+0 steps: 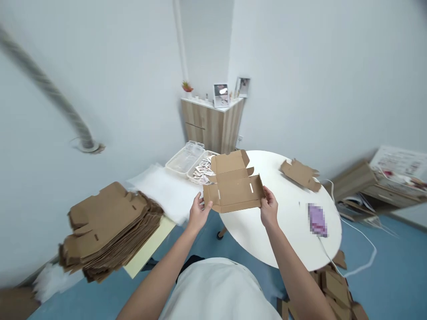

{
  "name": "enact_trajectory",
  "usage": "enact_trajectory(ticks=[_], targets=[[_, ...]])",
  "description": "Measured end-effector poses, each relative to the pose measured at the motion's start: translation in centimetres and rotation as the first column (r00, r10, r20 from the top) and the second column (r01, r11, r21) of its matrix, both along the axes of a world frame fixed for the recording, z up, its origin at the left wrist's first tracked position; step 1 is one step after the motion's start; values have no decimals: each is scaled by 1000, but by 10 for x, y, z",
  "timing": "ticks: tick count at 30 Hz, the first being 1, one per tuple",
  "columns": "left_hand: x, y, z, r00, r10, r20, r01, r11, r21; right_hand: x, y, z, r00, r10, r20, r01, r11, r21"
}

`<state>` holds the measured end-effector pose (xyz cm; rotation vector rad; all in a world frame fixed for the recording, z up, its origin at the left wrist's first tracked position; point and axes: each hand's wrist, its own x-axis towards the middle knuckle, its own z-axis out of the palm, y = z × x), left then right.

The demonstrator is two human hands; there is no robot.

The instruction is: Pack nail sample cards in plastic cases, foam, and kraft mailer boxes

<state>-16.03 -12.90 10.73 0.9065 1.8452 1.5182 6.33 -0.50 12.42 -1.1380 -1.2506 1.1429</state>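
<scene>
A brown cardboard box [233,191], partly folded with its lid lying open away from me, is held between both hands over the near left edge of the round white table. My left hand [199,212] grips its left side flap, the thumb on top. At the opposite end my right hand [268,207] holds the right side wall, which stands upright. The box's front wall is turned up too. To the left lies a tall stack of flat cardboard boxes [110,218]. Another unfolded cardboard box [300,174] rests on the table at the right.
Beyond the box stands a clear plastic case [183,161] with small printed cards [202,171]. White sheeting [167,189] lies beside the stack. A blurred purple item [317,220] with a cable is on the round table [276,244]. Folded boxes [335,286] pile on the floor at right.
</scene>
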Motion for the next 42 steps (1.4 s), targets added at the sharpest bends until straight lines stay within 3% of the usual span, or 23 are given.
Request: enact_trajectory(ticks=[3, 8, 13, 17, 22, 28, 30, 32, 34, 36, 39, 42], targets=[[31, 28, -16, 987, -163, 5, 163, 986, -36, 39, -8, -23, 991, -121, 50, 122, 993, -11], [65, 58, -31, 920, -367, -139, 338, 921, -192, 85, -24, -53, 966, -255, 50, 260, 959, -115], [77, 83, -49, 841, -490, -230, 415, 856, -307, 111, -37, -81, 949, -305, 76, 314, 909, -275], [76, 101, -68, 806, -558, -196, 475, 808, -349, 119, -39, -99, 924, -325, 201, 379, 851, -364], [78, 121, -88, 769, -632, -96, 563, 740, -367, 120, -34, -106, 927, -278, 250, 366, 814, -451], [83, 128, -101, 750, -661, -31, 601, 700, -385, 125, -34, -105, 902, -221, 372, 383, 806, -450], [84, 124, -102, 739, -670, -72, 596, 700, -393, 128, -35, -108, 891, -212, 402, 396, 795, -459], [86, 118, -99, 706, -675, -212, 573, 721, -389, 132, -34, -110, 869, -198, 454, 420, 780, -464], [89, 111, -94, 617, -674, -407, 557, 739, -379, 136, -32, -111, 817, -192, 544, 474, 762, -442], [94, 105, -87, 463, -681, -568, 586, 715, -381, 140, -26, -110, 735, -203, 647, 541, 751, -379], [104, 99, -80, 198, -708, -678, 684, 596, -422, 146, -9, -103, 648, -207, 733, 557, 785, -271], [116, 99, -82, 51, -732, -680, 707, 507, -493, 150, 19, -95, 687, -154, 710, 473, 836, -277]])
